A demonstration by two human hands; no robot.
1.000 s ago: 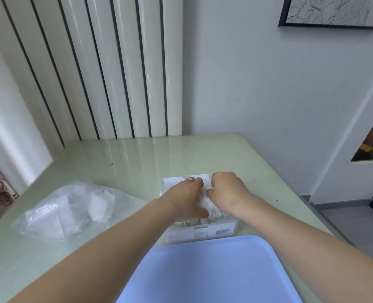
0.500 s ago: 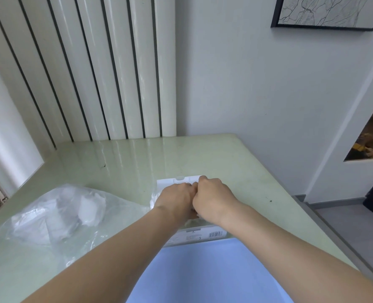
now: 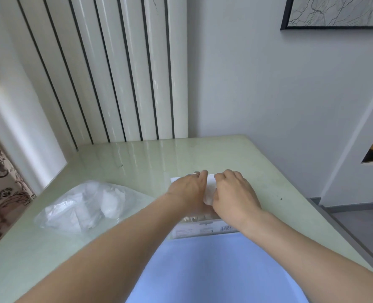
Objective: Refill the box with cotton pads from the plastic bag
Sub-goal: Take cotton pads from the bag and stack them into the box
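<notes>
1. Box (image 3: 199, 230): clear, with a white label and barcode on its near face, standing on the pale green table (image 3: 137, 158) toward the right edge, just beyond the blue tray (image 3: 214, 270) that fills the near edge.
2. Cotton pads (image 3: 209, 191): a white strip shows in the gap between the two hands, over the top of the box. The rest of the stack is hidden under the hands; how far it sits down inside the box cannot be told.
3. Left hand (image 3: 187, 192): palm down over the left part of the box top, fingers (image 3: 203, 174) extended forward and lying on the pads. A ring shows on one finger. Whether the thumb hooks under anything cannot be told.
4. Right hand (image 3: 233, 193): palm down over the right part of the box top, fingers bent at the knuckles with tips turned toward the pads. Tips are out of sight, so whether they pinch the pads or only press cannot be told.
5. Hands lie side by side, close but apart, with the pads in the narrow gap between and beneath them.
6. Plastic bag (image 3: 89, 206): clear, crumpled, lying flat near the left edge of the table, well apart from the box and untouched by either hand. White pads show inside it.
7. Surroundings: white ribbed radiator (image 3: 115, 73) against the wall at the far edge; framed picture (image 3: 334, 12) on the wall, upper right.
</notes>
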